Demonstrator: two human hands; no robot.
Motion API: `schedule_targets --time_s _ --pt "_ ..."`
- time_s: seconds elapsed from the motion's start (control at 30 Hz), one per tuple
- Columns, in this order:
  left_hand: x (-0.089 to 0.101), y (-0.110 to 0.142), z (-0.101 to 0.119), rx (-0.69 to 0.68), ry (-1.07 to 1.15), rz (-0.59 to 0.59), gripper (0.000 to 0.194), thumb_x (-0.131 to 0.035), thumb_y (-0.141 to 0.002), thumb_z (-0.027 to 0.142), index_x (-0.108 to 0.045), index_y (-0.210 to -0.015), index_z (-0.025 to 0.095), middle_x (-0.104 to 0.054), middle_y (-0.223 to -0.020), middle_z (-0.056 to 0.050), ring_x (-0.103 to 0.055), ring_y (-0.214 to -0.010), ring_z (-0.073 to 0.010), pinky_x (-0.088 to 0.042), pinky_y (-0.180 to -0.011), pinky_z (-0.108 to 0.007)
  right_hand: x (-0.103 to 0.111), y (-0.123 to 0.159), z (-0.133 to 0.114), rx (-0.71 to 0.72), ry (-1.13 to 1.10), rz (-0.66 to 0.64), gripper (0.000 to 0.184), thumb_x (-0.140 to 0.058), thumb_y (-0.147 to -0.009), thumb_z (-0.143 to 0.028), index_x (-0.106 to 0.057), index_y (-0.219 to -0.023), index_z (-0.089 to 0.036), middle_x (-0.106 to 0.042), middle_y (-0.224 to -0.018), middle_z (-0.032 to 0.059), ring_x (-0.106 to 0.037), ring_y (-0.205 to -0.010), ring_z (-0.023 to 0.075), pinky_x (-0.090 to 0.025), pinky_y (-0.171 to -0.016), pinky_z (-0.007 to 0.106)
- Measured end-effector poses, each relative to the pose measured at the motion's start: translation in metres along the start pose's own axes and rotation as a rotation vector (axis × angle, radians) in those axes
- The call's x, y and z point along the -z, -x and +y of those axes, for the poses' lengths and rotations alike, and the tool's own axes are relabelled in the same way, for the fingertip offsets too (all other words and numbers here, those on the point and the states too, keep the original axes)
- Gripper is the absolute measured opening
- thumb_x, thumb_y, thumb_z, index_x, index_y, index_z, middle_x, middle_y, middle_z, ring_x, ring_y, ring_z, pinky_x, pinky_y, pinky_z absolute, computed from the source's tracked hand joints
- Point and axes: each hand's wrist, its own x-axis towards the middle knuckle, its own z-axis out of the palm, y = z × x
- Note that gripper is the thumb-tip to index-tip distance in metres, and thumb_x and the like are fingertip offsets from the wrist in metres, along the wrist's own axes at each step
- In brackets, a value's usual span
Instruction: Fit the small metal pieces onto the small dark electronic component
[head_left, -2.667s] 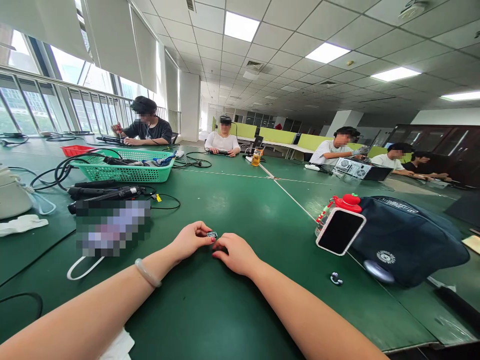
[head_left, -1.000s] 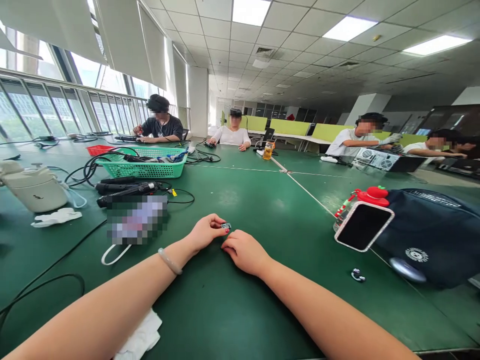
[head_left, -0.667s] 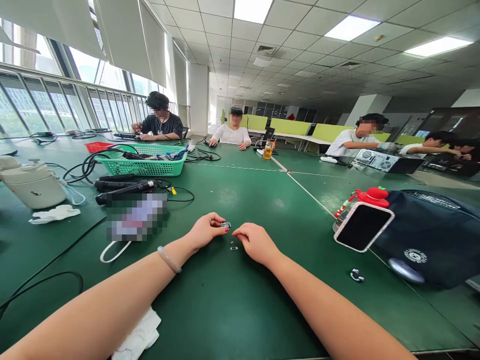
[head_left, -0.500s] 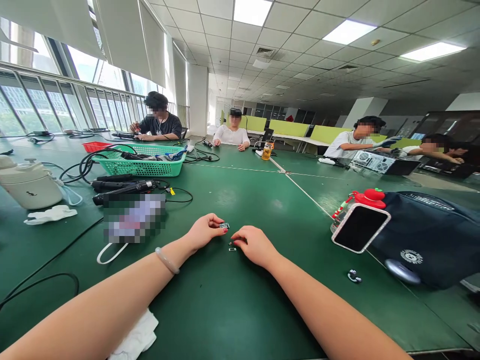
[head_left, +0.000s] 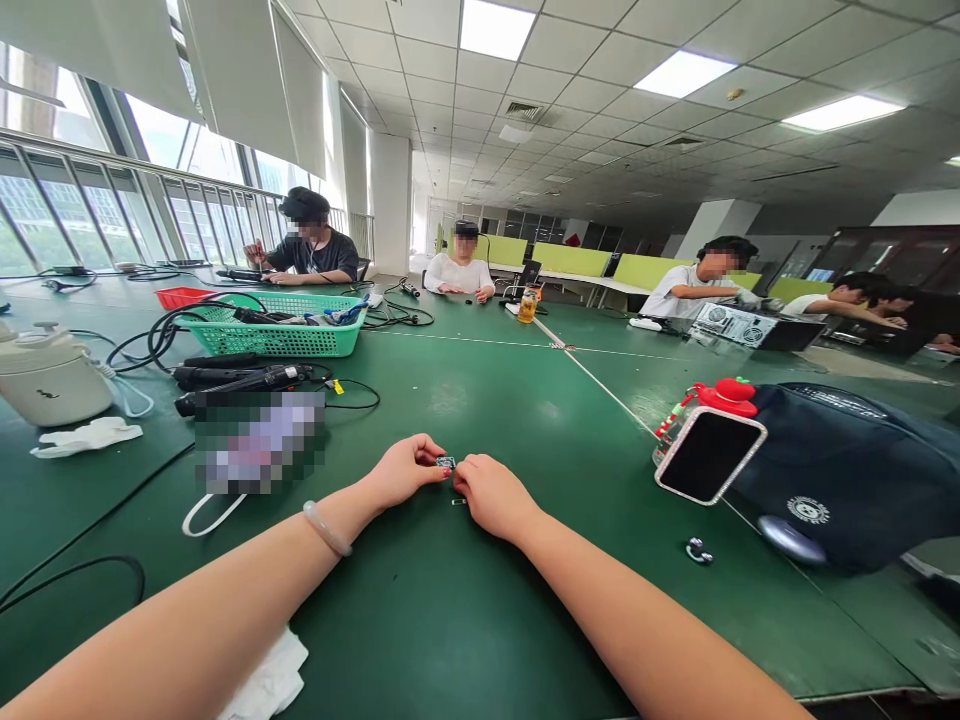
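A small circuit board (head_left: 445, 463) is pinched between the thumb and fingers of my left hand (head_left: 397, 472), just above the green table (head_left: 442, 610). Close by on the right, my right hand (head_left: 499, 497) has its thumb and fingertips pressed together at the board's edge. Whatever lies in that pinch is hidden or too small to name. Below the right fingertips, a small pale rectangular piece (head_left: 459, 502) rests on the table, partly covered by the hand.
To the left are a green basket (head_left: 300, 340) with cables, black handheld devices (head_left: 240, 385) and a beige jug (head_left: 49, 375). A phone (head_left: 711, 455) leans by a dark bag (head_left: 847, 480) on the right. Crumpled tissue (head_left: 274, 675) sits beside my left forearm. Other people are seated around the table.
My right hand has moved left and up from above the pale piece to the circuit board. The left hand keeps its hold on the board. The whole view has shifted slightly.
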Motion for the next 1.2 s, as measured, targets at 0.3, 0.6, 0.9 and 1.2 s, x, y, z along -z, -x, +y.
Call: schedule_targets --time_s 0.3,0.6,0.9,1.2 --pt "0.001 -0.001 -0.001 -0.014 -0.036 -0.014 0.028 -0.071 -0.058 0.025 -0.054 -0.078 0.016 -0.063 -0.074 -0.002 -0.060 -0.072 -0.0149 -0.046 -0.070 -0.028 0.011 0.003 0.001 -0.045 -0.081 0.090 0.014 -0.043 -0.084 -0.011 -0.052 -0.076 -0.018 -0.053 -0.080 0.0021 -0.047 -0.074 0.0130 -0.036 -0.068 0.024" --pt "0.001 0.004 0.005 -0.018 0.006 -0.198 0.028 -0.073 -0.055 0.019 -0.049 -0.068 0.016 -0.066 -0.068 -0.001 -0.063 -0.068 -0.0154 -0.048 -0.065 -0.028 0.016 0.003 -0.010 0.092 -0.020 0.148 0.016 -0.043 -0.082 -0.009 -0.055 -0.081 -0.018 -0.054 -0.083 0.0027 -0.046 -0.077 0.0137 -0.035 -0.069 0.024" --pt "0.001 0.003 0.004 -0.037 0.007 -0.222 0.029 -0.074 -0.055 0.021 -0.049 -0.069 0.016 -0.065 -0.068 0.001 -0.064 -0.069 -0.0158 -0.048 -0.067 -0.029 0.015 0.001 -0.008 0.139 0.120 0.141 0.014 -0.049 -0.078 -0.008 -0.057 -0.083 -0.019 -0.055 -0.081 0.0027 -0.044 -0.073 0.0142 -0.033 -0.065 0.026" --pt "0.001 0.003 0.005 -0.012 -0.033 -0.175 0.029 -0.073 -0.055 0.018 -0.048 -0.071 0.016 -0.064 -0.068 0.001 -0.061 -0.066 -0.0133 -0.046 -0.065 -0.027 0.016 0.002 -0.004 0.045 -0.033 0.206 0.016 -0.045 -0.086 -0.015 -0.059 -0.081 -0.019 -0.056 -0.082 0.0026 -0.048 -0.077 0.0131 -0.037 -0.070 0.024"
